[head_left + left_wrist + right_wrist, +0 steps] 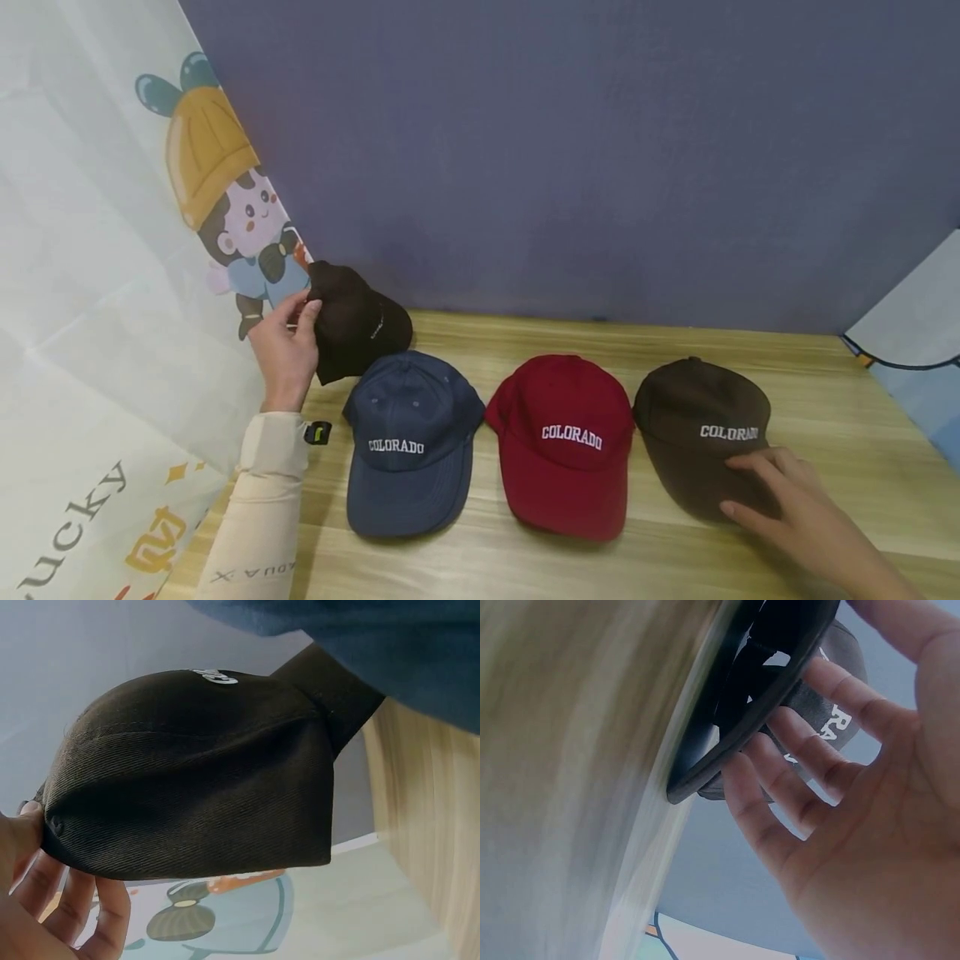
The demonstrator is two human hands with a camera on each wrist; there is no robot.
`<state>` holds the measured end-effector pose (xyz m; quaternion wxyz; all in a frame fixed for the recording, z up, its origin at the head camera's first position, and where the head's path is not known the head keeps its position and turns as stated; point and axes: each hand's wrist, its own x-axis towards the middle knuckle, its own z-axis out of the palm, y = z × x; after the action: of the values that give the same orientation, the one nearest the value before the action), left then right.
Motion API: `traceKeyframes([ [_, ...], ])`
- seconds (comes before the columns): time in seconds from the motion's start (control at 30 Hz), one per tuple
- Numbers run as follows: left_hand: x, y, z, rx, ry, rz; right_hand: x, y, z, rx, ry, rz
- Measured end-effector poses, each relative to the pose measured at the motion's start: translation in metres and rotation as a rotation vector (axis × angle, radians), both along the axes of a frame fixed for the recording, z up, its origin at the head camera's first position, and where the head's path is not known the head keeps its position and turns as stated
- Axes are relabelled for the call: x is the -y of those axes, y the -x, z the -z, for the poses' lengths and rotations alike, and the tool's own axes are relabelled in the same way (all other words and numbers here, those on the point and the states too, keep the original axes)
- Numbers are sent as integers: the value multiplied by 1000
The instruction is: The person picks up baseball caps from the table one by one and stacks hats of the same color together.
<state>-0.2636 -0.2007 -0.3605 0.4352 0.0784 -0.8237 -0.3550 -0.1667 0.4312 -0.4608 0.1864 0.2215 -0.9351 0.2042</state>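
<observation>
A black cap [348, 321] stands tilted at the back left, and my left hand [287, 354] pinches the top of its crown between thumb and fingers. In the left wrist view this cap's side [195, 780] faces the camera, with its brim pointing away. On the right lies a dark brown cap [697, 400] with white COLORADO lettering. My right hand [798, 500] touches its brim with extended fingertips. The right wrist view shows the fingers [772, 787] spread along the brim's edge, with the thumb apart. Between the hands lie a blue cap [408, 417] and a red cap [566, 458].
The caps rest on a wood-grain table [525, 571]. A grey-blue panel [585, 167] rises along the back. On the left hangs a white sheet [90, 250] with a cartoon figure. A white and blue surface [915, 308] edges the right side.
</observation>
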Motion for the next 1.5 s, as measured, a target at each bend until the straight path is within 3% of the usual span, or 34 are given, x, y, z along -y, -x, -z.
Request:
traceKeyframes([
  [0.3,6,-1,-7,-19,113,-32,-1,2,3,19,5,6],
  [0.5,4,-4,-11,-40,187,-39,-2,3,6,-21,18,-15],
  [0.77,2,-7,-18,-129,243,-55,1,3,5,-20,20,-28],
  [1.07,-19,-10,-41,-274,235,-25,-2,2,4,8,28,-14],
  [1.5,-54,-14,-66,-351,238,74,-3,2,6,-17,28,-34],
])
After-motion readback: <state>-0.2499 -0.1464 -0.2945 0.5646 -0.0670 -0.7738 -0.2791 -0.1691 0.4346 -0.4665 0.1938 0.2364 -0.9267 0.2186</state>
